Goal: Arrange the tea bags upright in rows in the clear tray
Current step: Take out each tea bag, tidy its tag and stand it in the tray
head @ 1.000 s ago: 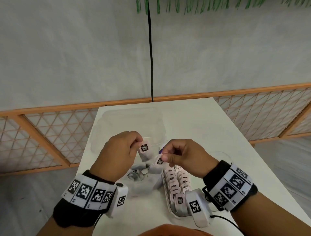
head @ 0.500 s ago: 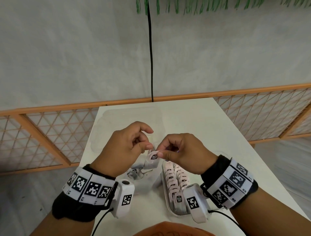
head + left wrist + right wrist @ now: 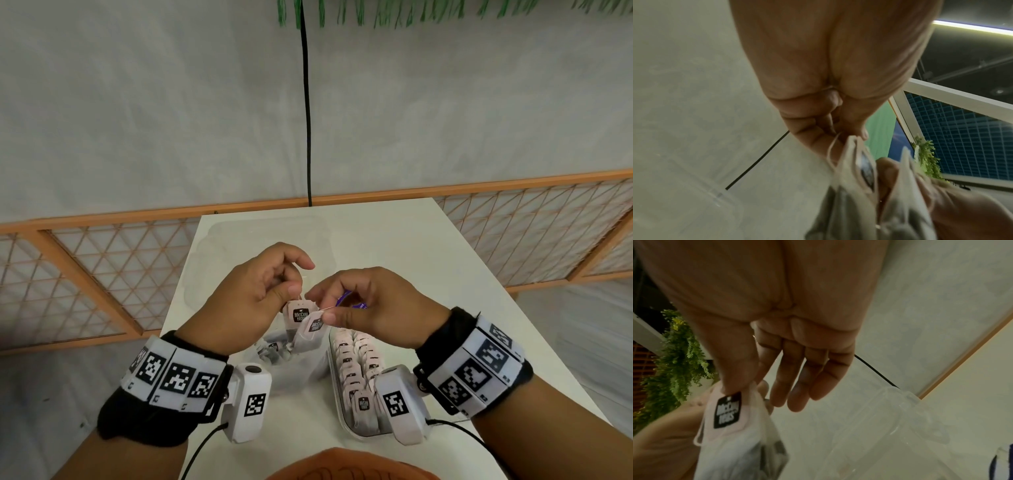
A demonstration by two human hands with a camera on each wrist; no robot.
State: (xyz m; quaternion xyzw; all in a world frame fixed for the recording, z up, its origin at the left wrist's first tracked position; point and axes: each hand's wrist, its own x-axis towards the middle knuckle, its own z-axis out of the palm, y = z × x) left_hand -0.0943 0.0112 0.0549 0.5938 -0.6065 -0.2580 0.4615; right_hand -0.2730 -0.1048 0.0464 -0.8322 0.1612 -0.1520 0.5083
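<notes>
Pinching one tea bag [image 3: 298,313] in my left hand [image 3: 246,301], my right hand [image 3: 370,308] pinches another tea bag [image 3: 313,330] above the clear tray [image 3: 337,404].

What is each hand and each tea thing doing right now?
Left hand: pinching a tea bag by its top.
Left tea bag: hanging above the table.
Right hand: pinching another tea bag.
Right tea bag: tilted, touching the first.
Clear tray: partly filled with upright rows.
Loose tea bags: heaped beside the tray.
</notes>
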